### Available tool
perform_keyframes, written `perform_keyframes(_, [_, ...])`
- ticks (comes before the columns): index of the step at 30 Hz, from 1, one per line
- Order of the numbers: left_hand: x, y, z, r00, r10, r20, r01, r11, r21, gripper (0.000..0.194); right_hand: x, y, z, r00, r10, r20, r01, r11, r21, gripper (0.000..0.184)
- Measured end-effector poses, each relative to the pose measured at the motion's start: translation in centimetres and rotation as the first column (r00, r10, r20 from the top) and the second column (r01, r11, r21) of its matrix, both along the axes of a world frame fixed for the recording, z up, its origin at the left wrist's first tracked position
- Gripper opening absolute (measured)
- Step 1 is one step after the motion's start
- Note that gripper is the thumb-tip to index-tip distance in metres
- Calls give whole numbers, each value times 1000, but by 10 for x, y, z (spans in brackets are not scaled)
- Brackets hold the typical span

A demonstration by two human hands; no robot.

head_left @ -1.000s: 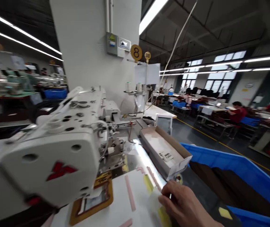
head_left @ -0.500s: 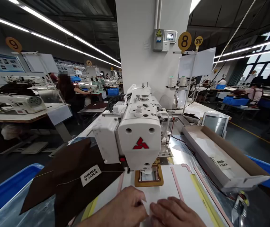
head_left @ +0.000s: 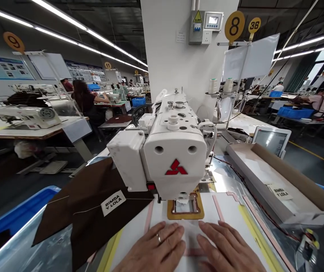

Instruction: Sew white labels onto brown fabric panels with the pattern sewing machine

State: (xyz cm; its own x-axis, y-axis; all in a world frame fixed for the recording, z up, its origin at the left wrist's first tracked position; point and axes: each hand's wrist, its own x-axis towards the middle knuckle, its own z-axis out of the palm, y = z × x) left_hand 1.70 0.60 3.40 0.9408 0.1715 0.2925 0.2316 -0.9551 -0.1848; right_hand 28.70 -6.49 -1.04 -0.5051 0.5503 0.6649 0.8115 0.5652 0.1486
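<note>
White, flat board (head_left: pixel 231 211) lies under the person's two bare hands, its surface marked with strips of pink and yellow tape, in front of a white sewing machine with a red emblem (head_left: pixel 175 151). The left hand (head_left: pixel 157 247), a silver ring on one finger, rests palm down with its fingers extended and nearly together. The right hand (head_left: pixel 230 247) also lies palm down, its fingers extended and slightly apart; neither hand grips anything, and whether something thin lies beneath them I cannot tell. Just beyond the fingertips, beneath the machine head, sits an amber rectangular frame (head_left: pixel 186 215). To the right, a long open cardboard box (head_left: pixel 298 175) holds white printed labels (head_left: pixel 281 192) near its closer end. At the left edge, a blue plastic tub (head_left: pixel 37 197) has something dark inside. Between tub and board spreads dark brown fabric (head_left: pixel 88 211), bearing a white "BIMBA Y LOLA" label (head_left: pixel 113 203).
</note>
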Motion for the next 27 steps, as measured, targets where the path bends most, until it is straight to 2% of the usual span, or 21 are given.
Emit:
perform_keyframes(2, [0, 2, 0, 998, 12, -63, -13, 1000, -9, 44, -1, -2, 3, 998, 23, -51, -24, 1000, -8, 24])
perform_keyframes(4, [-2, 2, -4, 998, 13, -60, -13, 1000, -14, 42, -1, -3, 7, 998, 57, -33, -58, 998, -24, 26])
perform_keyframes(7, [-7, 0, -8, 999, 14, 31, -14, 1000, -10, 30, 0, 1, 10, 995, 71, 76, -68, 997, -47, 37])
perform_keyframes(9, [-9, -1, -7, 997, 12, 76, -11, 1000, -8, 31, 1, 6, 11, 985, 84, 152, -74, 995, -70, 43])
perform_keyframes(13, [-9, 3, 2, 998, -27, -50, 30, 998, 54, 30, 5, 18, 8, 963, 178, 203, -157, 981, -117, 47])
perform_keyframes(15, [-8, 5, 4, 994, 1, -112, 5, 998, 60, 35, 7, 22, 7, 969, 183, 166, -171, 982, -82, 56])
perform_keyframes(17, [-9, 7, 3, 993, 37, -110, -33, 999, 36, 42, 8, 24, 6, 974, 156, 164, -151, 987, -47, 58])
perform_keyframes(20, [-10, 8, 1, 995, 70, -66, -74, 996, -51, 58, 8, 24, 5, 964, 125, 236, -116, 992, -53, 54])
perform_keyframes(23, [-10, 8, 3, 992, 121, -31, -125, 978, -166, 78, 7, 26, 0, 963, 119, 242, -109, 993, -52, 62])
perform_keyframes(25, [-9, 9, 4, 991, 135, -10, -134, 967, -218, 86, 6, 28, -3, 967, 115, 228, -106, 993, -52, 67])
perform_keyframes(27, [-10, 10, 3, 991, 134, 1, -130, 962, -241, 87, 7, 30, -5, 970, 96, 225, -88, 995, -45, 61])
